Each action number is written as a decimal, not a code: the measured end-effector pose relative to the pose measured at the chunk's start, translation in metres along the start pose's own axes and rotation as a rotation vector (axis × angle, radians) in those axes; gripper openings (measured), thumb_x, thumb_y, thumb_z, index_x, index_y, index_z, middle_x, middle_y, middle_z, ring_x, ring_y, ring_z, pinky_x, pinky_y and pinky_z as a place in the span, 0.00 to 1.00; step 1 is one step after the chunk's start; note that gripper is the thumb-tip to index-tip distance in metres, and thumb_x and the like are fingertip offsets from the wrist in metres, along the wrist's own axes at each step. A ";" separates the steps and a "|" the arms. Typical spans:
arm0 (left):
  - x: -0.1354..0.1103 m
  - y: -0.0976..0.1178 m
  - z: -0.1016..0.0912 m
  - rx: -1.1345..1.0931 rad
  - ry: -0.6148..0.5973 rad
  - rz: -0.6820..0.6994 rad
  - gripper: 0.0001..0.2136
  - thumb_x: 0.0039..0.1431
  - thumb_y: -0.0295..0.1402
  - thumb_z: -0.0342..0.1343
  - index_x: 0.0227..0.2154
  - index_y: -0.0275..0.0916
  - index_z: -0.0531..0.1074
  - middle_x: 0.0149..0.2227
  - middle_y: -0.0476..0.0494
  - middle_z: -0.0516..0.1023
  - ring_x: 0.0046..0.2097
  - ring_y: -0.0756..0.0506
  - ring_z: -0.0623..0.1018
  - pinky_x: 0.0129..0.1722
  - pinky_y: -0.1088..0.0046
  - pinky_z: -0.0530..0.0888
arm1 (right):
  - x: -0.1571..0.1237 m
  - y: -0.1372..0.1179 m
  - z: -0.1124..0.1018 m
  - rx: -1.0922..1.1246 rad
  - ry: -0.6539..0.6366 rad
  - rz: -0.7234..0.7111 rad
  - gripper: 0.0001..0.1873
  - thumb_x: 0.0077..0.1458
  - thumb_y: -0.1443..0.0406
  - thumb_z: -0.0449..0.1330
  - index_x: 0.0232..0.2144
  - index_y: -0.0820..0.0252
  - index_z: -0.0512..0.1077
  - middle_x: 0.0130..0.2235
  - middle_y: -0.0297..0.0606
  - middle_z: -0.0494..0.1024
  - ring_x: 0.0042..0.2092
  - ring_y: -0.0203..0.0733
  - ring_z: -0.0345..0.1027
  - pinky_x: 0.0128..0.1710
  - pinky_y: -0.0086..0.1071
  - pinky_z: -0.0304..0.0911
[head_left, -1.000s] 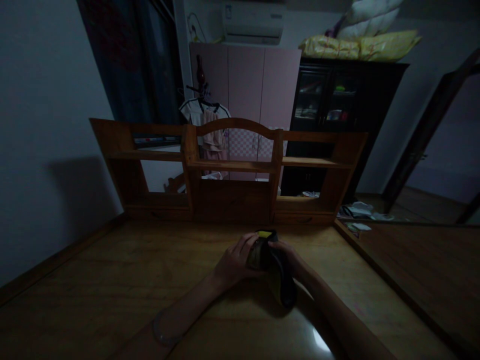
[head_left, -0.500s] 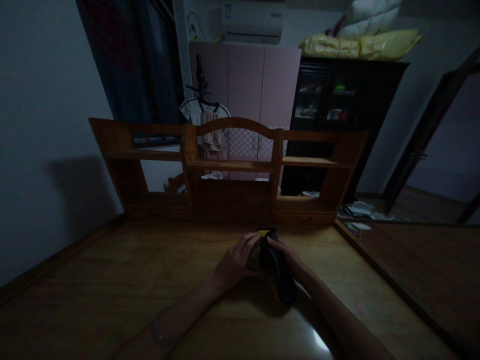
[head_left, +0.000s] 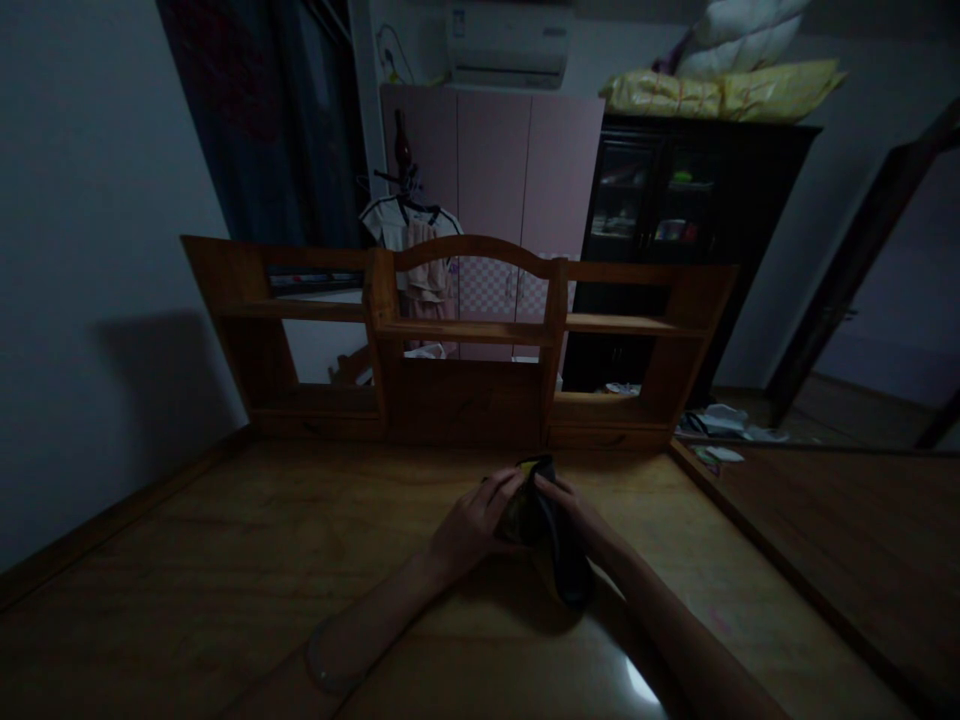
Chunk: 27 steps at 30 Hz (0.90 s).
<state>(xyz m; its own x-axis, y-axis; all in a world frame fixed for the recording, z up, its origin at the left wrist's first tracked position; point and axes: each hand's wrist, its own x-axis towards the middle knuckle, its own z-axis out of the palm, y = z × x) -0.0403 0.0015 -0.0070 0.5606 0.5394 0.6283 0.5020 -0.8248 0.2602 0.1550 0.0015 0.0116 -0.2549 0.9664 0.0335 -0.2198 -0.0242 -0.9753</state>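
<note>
Both hands meet over the wooden desk (head_left: 225, 560), a little right of centre. My left hand (head_left: 472, 525) curls round the left side of a dark, soft item with a yellow patch (head_left: 551, 545), which looks like a small pouch or a slipper. My right hand (head_left: 581, 520) pinches its top right edge. The item's lower end droops toward the desk near my right forearm. In the dim light its exact kind stays unclear.
A wooden shelf unit (head_left: 465, 335) stands along the desk's far edge. Behind it are a pink wardrobe (head_left: 517, 170), hanging clothes (head_left: 416, 250) and a dark glass-door cabinet (head_left: 675, 210) topped with bedding. A wall is at the left, a door frame at the right.
Both hands have shifted slightly and folded the item's top end; its yellow patch shows less than before.
</note>
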 end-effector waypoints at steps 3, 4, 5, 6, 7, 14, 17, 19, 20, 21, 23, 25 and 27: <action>0.001 0.001 -0.002 -0.021 0.018 0.004 0.43 0.47 0.47 0.64 0.62 0.45 0.47 0.58 0.36 0.62 0.59 0.37 0.66 0.57 0.57 0.68 | -0.001 -0.001 0.000 0.027 -0.011 0.020 0.21 0.49 0.53 0.64 0.42 0.57 0.75 0.41 0.37 0.79 0.43 0.47 0.72 0.46 0.38 0.63; 0.002 0.001 -0.003 -0.028 0.028 0.001 0.43 0.47 0.48 0.64 0.62 0.45 0.48 0.58 0.36 0.63 0.59 0.37 0.66 0.57 0.58 0.68 | -0.001 0.000 0.000 0.039 -0.019 0.030 0.21 0.49 0.53 0.64 0.42 0.58 0.75 0.41 0.37 0.79 0.43 0.47 0.72 0.46 0.38 0.63; 0.002 0.001 -0.003 -0.037 0.037 -0.007 0.43 0.46 0.48 0.64 0.61 0.44 0.49 0.57 0.37 0.63 0.58 0.38 0.67 0.56 0.58 0.69 | -0.001 0.000 -0.001 0.053 -0.028 0.041 0.21 0.49 0.53 0.63 0.42 0.58 0.75 0.41 0.37 0.79 0.43 0.47 0.72 0.45 0.38 0.63; 0.002 0.002 -0.004 -0.047 0.045 -0.020 0.44 0.44 0.49 0.65 0.61 0.44 0.49 0.57 0.37 0.64 0.58 0.38 0.67 0.56 0.59 0.69 | 0.000 0.001 -0.001 0.068 -0.039 0.054 0.21 0.49 0.53 0.63 0.43 0.58 0.74 0.41 0.38 0.79 0.42 0.47 0.72 0.45 0.38 0.64; 0.003 0.002 -0.004 -0.054 0.052 -0.034 0.44 0.44 0.49 0.65 0.61 0.44 0.50 0.56 0.38 0.64 0.58 0.38 0.67 0.56 0.59 0.69 | 0.000 0.002 -0.002 0.080 -0.043 0.066 0.22 0.49 0.53 0.63 0.43 0.59 0.74 0.41 0.38 0.79 0.41 0.47 0.72 0.44 0.38 0.64; 0.002 0.000 -0.004 -0.095 0.058 -0.088 0.43 0.43 0.47 0.66 0.60 0.48 0.51 0.56 0.41 0.63 0.57 0.39 0.68 0.55 0.59 0.71 | 0.004 0.007 -0.011 0.094 -0.022 0.092 0.21 0.46 0.57 0.64 0.42 0.60 0.74 0.38 0.38 0.80 0.38 0.46 0.72 0.42 0.38 0.64; 0.002 0.000 -0.004 -0.096 0.054 -0.095 0.42 0.44 0.46 0.66 0.60 0.50 0.52 0.57 0.42 0.62 0.57 0.39 0.68 0.54 0.59 0.71 | 0.005 0.009 -0.013 0.119 0.001 0.131 0.17 0.46 0.58 0.62 0.38 0.60 0.75 0.34 0.37 0.80 0.34 0.44 0.72 0.39 0.37 0.64; 0.002 0.000 -0.005 -0.090 0.053 -0.097 0.41 0.45 0.46 0.66 0.60 0.51 0.52 0.57 0.42 0.61 0.57 0.39 0.68 0.53 0.60 0.72 | 0.005 0.012 -0.015 0.147 0.021 0.167 0.16 0.47 0.58 0.60 0.36 0.61 0.76 0.33 0.38 0.80 0.33 0.45 0.71 0.39 0.37 0.64; 0.002 0.001 -0.005 -0.085 0.056 -0.097 0.41 0.45 0.46 0.66 0.60 0.51 0.52 0.57 0.42 0.61 0.57 0.39 0.68 0.53 0.60 0.72 | 0.006 0.014 -0.016 0.162 0.018 0.178 0.16 0.47 0.58 0.59 0.36 0.62 0.76 0.34 0.39 0.80 0.34 0.46 0.71 0.39 0.38 0.64; 0.002 0.001 -0.005 -0.078 0.060 -0.098 0.40 0.45 0.46 0.65 0.60 0.51 0.52 0.57 0.42 0.61 0.57 0.39 0.68 0.53 0.60 0.72 | 0.007 0.015 -0.016 0.179 0.011 0.184 0.17 0.48 0.58 0.58 0.37 0.62 0.76 0.35 0.39 0.80 0.35 0.46 0.71 0.40 0.38 0.64; 0.002 0.001 -0.005 -0.063 0.075 -0.094 0.40 0.45 0.46 0.65 0.60 0.50 0.52 0.57 0.42 0.61 0.57 0.39 0.68 0.54 0.60 0.72 | 0.008 0.017 -0.016 0.208 -0.007 0.172 0.18 0.47 0.58 0.58 0.38 0.62 0.76 0.36 0.40 0.80 0.36 0.47 0.71 0.41 0.39 0.63; 0.001 0.001 -0.003 -0.055 0.088 -0.086 0.41 0.45 0.47 0.65 0.60 0.48 0.52 0.57 0.41 0.62 0.57 0.39 0.67 0.54 0.59 0.71 | 0.007 0.017 -0.016 0.222 -0.017 0.128 0.18 0.47 0.58 0.58 0.38 0.62 0.75 0.37 0.40 0.80 0.37 0.47 0.71 0.42 0.39 0.63; 0.001 0.000 -0.002 -0.058 0.108 -0.081 0.42 0.44 0.48 0.66 0.60 0.46 0.51 0.57 0.40 0.63 0.58 0.39 0.67 0.55 0.59 0.70 | 0.006 0.015 -0.014 0.202 -0.019 0.085 0.17 0.46 0.58 0.58 0.37 0.61 0.76 0.37 0.39 0.80 0.37 0.47 0.70 0.42 0.38 0.63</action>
<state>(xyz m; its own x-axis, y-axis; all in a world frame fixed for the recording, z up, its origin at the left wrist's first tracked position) -0.0410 0.0016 -0.0046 0.4438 0.5857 0.6783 0.5017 -0.7895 0.3534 0.1634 0.0101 -0.0058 -0.2974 0.9539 -0.0410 -0.3805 -0.1578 -0.9112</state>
